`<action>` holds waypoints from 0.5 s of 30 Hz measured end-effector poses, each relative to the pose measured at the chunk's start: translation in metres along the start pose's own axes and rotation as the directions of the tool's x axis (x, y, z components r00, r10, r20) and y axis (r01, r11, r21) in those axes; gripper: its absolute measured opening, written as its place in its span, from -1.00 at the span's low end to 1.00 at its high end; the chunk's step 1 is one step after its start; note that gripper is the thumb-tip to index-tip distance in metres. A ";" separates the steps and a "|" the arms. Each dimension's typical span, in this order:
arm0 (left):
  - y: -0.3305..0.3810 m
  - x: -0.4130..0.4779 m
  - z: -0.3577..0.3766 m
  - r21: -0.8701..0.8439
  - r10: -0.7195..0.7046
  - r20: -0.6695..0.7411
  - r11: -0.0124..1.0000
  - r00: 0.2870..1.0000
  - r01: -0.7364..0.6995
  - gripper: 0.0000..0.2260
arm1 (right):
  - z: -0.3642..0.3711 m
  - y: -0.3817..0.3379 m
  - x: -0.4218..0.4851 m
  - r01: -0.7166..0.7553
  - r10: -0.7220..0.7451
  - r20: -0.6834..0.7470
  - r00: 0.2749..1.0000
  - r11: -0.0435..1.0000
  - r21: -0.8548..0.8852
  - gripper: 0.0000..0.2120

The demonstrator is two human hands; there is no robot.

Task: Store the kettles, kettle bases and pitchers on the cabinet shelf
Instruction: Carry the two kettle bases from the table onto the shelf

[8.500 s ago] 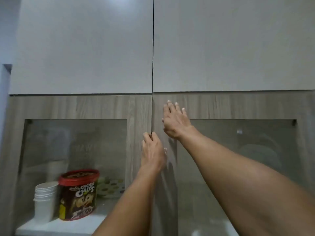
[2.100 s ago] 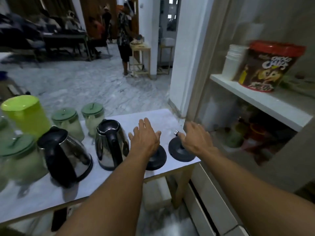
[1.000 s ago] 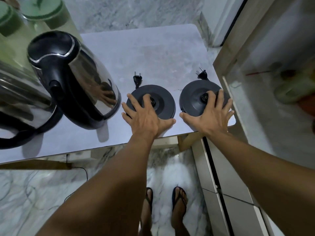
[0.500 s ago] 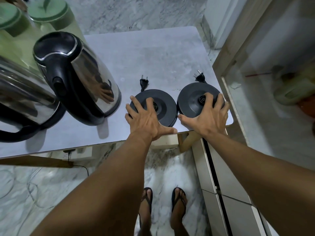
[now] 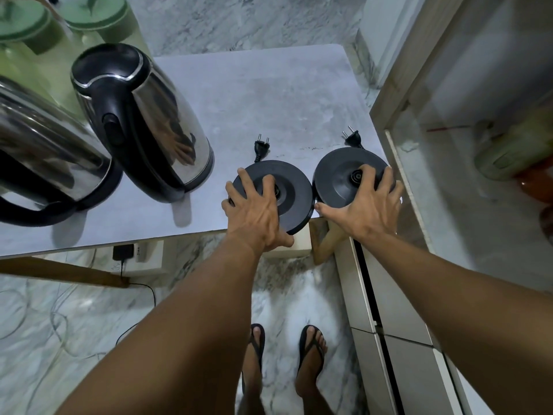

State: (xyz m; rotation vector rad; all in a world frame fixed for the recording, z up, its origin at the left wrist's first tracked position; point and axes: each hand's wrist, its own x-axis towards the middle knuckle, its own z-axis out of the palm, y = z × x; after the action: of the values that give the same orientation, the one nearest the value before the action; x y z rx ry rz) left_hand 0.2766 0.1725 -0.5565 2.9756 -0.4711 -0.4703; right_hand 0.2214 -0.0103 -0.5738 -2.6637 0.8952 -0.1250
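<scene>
Two round black kettle bases lie side by side at the near right corner of the grey table (image 5: 269,100). My left hand (image 5: 254,211) grips the left kettle base (image 5: 291,190), fingers spread on top and thumb under its overhanging near edge. My right hand (image 5: 369,205) grips the right kettle base (image 5: 336,175) the same way. Each base has a short cord with a plug lying behind it. A steel kettle with black handle (image 5: 149,124) stands to the left, a second steel kettle (image 5: 45,151) at the left edge. Green-lidded pitchers (image 5: 95,16) stand behind them.
The open cabinet (image 5: 398,94) stands right of the table, with a white lower shelf (image 5: 443,211) holding green and orange containers. White drawer fronts sit below it. A power strip with a black cable lies under the table. My feet in sandals stand on the marble floor.
Over the past second both hands have closed on the two bases and slid them toward the table's near edge; the left base now overhangs it. The view has shifted slightly.
</scene>
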 end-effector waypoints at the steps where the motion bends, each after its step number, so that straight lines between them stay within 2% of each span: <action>1: 0.000 -0.001 -0.001 0.002 -0.003 0.010 1.000 1.000 0.003 -0.04 | -0.001 0.000 -0.001 0.004 -0.004 0.003 1.000 1.000 0.001 0.01; 9: 0.006 -0.013 -0.013 0.041 -0.008 0.000 0.999 1.000 0.008 -0.04 | -0.015 0.003 -0.007 0.008 -0.007 0.031 0.999 1.000 -0.026 0.06; 15: 0.016 -0.018 -0.053 0.056 -0.004 -0.046 0.998 0.999 0.006 -0.03 | -0.048 -0.008 -0.003 0.028 -0.028 -0.025 0.999 1.000 -0.002 0.02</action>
State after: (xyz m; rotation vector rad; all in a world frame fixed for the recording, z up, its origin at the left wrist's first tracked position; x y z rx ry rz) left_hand 0.2729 0.1653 -0.4987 3.0346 -0.4807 -0.3940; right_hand 0.2146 -0.0161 -0.5263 -2.6824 0.8665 -0.1646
